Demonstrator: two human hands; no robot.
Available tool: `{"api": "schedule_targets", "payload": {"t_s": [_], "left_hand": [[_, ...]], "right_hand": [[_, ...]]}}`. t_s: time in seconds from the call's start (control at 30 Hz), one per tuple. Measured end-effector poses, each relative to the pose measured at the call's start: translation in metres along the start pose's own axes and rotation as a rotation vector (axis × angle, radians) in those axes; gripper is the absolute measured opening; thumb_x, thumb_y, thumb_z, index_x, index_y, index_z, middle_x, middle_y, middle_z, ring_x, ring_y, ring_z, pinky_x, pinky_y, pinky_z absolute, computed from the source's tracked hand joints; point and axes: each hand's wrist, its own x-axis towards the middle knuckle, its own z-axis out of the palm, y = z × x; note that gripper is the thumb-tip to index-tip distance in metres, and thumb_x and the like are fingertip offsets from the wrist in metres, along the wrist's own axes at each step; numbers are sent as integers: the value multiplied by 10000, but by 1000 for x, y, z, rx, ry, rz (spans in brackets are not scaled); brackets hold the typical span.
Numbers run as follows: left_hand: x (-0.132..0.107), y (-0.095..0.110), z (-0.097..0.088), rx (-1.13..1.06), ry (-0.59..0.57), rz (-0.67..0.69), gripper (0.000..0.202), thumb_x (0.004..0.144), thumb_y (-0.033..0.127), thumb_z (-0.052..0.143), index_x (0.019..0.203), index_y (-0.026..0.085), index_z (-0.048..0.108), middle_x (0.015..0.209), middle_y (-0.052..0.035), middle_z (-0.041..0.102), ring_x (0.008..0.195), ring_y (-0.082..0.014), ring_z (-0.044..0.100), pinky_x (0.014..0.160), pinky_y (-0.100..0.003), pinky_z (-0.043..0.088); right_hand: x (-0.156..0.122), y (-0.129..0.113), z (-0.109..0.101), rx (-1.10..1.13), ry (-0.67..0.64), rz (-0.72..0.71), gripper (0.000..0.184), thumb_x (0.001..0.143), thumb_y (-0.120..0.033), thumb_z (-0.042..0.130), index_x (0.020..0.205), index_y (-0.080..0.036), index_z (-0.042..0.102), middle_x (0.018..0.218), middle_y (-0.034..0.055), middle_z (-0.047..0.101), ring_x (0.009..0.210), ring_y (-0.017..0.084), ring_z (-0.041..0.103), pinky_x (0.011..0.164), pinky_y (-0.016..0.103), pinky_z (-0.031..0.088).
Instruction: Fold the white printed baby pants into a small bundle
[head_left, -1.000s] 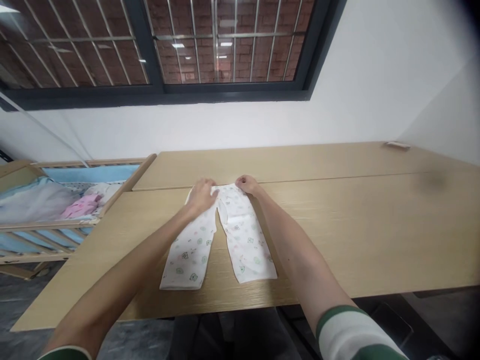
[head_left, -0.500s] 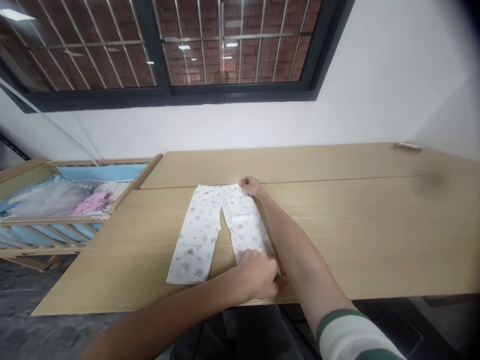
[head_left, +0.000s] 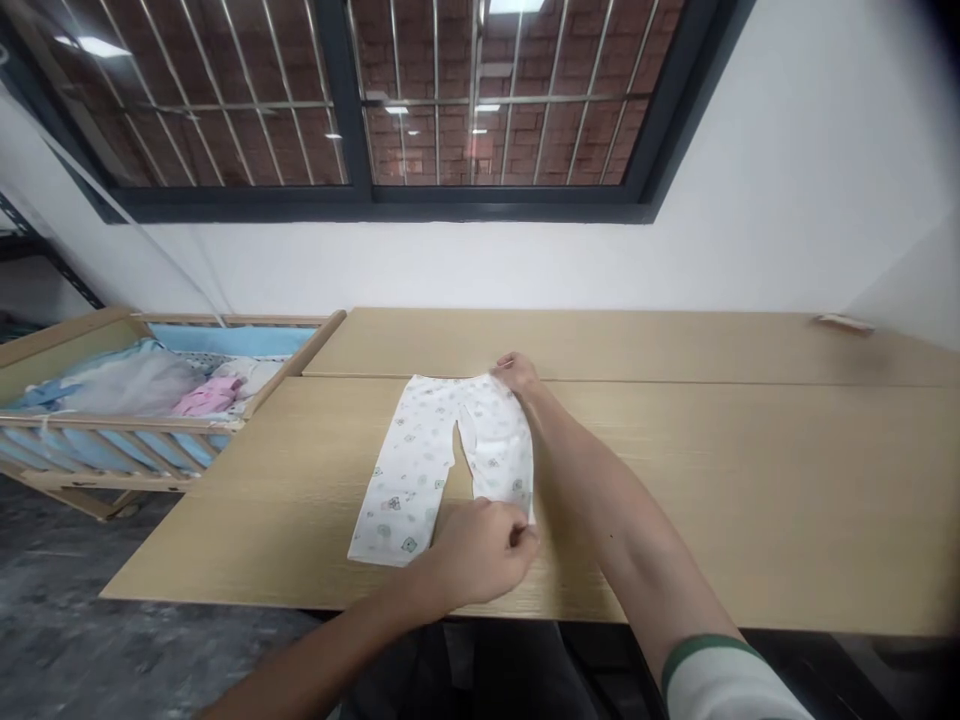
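Note:
A pair of small white baby trousers (head_left: 409, 470) with a green and grey animal print lies on the wooden table, waistband away from me and legs toward me. My right hand (head_left: 516, 370) pinches the waistband's right corner. Down at the right leg's hem, my left hand (head_left: 487, 548) is closed on the cloth and covers most of that hem. The right leg bends slightly inward and lifts a little near my left hand. The left leg rests flat, with its hem in view.
The pale wooden table (head_left: 712, 480) has a seam along its length. A wooden cot (head_left: 150, 425) with blue lining, bedding and a pink cloth (head_left: 208, 396) stands to the left. Behind is a white wall with a barred window (head_left: 495, 110). A small flat object (head_left: 844, 323) lies at the back right.
My left hand has drawn the right leg's hem inward to the left, so that leg now curves in. My right hand stays at the waistband corner. The camera view has shifted slightly.

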Motion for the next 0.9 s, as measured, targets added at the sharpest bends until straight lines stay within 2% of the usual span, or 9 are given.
{"api": "schedule_targets", "payload": {"t_s": [0.1, 0.17, 0.3, 0.43, 0.6, 0.73, 0.9], "left_hand": [[-26, -14, -12, -268, 81, -23, 342, 960, 342, 441, 712, 221, 643, 776, -27, 747, 705, -177, 669, 656, -293, 463], [-43, -25, -17, -370, 143, -52, 359, 960, 380, 452, 708, 227, 658, 756, -14, 742, 689, -171, 658, 632, -288, 457], [-73, -49, -21, -441, 243, -135, 419, 939, 500, 486, 669, 243, 677, 720, -28, 721, 655, -185, 629, 593, -298, 448], [-96, -70, -27, -462, 307, -206, 475, 932, 566, 445, 679, 241, 681, 720, -50, 711, 634, -194, 609, 580, -305, 427], [-117, -92, -37, -352, 349, -240, 490, 957, 560, 412, 649, 221, 586, 626, -20, 615, 601, -182, 554, 571, -291, 370], [-126, -111, -38, -146, 386, -322, 462, 985, 484, 365, 626, 214, 473, 580, 2, 534, 581, -170, 505, 577, -295, 281], [-129, -126, -33, 127, 322, -437, 374, 979, 346, 387, 660, 202, 521, 656, -29, 624, 673, -205, 599, 624, -314, 251]], "right_hand": [[-2, -25, 4, 5, 12, -7, 281, 678, -208, 779, 863, -177, 570, 782, 14, 639, 704, 140, 600, 623, 230, 475], [-5, -43, 11, 2, 16, -18, 298, 664, -219, 786, 869, -178, 573, 793, 16, 637, 720, 143, 595, 620, 227, 468], [-11, -75, 37, -15, 9, -51, 305, 656, -223, 775, 879, -187, 570, 813, 14, 625, 732, 141, 583, 615, 222, 464], [-16, -97, 71, -48, -2, -74, 263, 676, -192, 727, 876, -193, 557, 842, 20, 617, 749, 140, 579, 631, 218, 469], [-25, -108, 115, -117, -21, -67, 236, 694, -162, 679, 893, -192, 555, 904, 37, 618, 777, 152, 587, 667, 233, 484], [-30, -106, 141, -194, -22, -76, 238, 696, -115, 633, 911, -194, 565, 977, 56, 625, 849, 179, 604, 732, 257, 491], [-35, -99, 158, -268, -33, -67, 234, 721, -90, 603, 932, -189, 582, 984, 81, 655, 880, 216, 636, 755, 292, 496]]}}
